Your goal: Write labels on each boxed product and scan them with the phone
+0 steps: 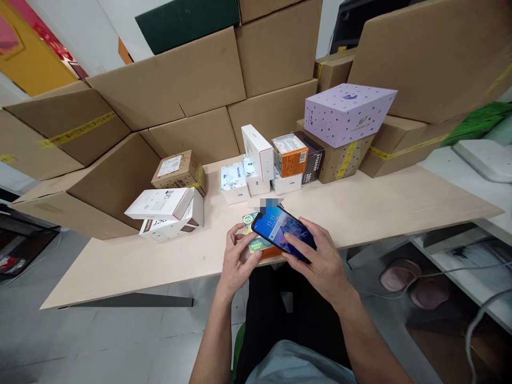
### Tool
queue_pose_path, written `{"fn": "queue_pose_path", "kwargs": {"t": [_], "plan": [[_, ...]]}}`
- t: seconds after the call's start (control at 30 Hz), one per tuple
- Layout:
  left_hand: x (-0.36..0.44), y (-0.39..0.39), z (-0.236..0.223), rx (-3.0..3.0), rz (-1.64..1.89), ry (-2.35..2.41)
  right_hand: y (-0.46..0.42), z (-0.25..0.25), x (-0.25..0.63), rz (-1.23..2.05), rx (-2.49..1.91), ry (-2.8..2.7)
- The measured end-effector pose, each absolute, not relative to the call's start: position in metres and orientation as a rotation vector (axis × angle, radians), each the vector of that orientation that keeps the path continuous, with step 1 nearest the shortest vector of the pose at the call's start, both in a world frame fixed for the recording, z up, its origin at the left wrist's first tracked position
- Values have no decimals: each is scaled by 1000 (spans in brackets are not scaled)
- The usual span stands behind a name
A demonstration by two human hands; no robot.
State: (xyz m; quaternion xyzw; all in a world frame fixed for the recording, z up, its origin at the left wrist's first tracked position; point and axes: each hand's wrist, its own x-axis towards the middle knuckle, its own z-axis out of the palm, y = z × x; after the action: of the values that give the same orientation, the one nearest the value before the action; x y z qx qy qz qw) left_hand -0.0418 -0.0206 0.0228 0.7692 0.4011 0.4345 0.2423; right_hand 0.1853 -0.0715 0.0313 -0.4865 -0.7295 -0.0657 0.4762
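The lit smartphone [288, 232] is held slantwise in the right hand [322, 261], its far long edge and lower end flanked by partly closed fingers, with one fingertip laid on the screen. The green-and-orange printed box [258, 244] is partly covered by the phone, at the table's [160, 266] near edge. Its left side is met by the half-curled left hand [239, 258]; whether it is gripped firmly cannot be told.

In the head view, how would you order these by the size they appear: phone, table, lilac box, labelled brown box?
1. Table
2. Lilac box
Phone and labelled brown box: too alike to rank.
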Motion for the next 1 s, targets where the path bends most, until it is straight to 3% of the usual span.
{"fn": "queue_pose_path", "kwargs": {"t": [0.47, 1.0], "plan": [[-42, -22, 22, 2079, 1183, 1081, -64, 27, 205, -264, -1277, -1749], [-45, -19, 21, 1933, 1071, 996, -48, -5, 315, -348, -1844, -1676]]}}
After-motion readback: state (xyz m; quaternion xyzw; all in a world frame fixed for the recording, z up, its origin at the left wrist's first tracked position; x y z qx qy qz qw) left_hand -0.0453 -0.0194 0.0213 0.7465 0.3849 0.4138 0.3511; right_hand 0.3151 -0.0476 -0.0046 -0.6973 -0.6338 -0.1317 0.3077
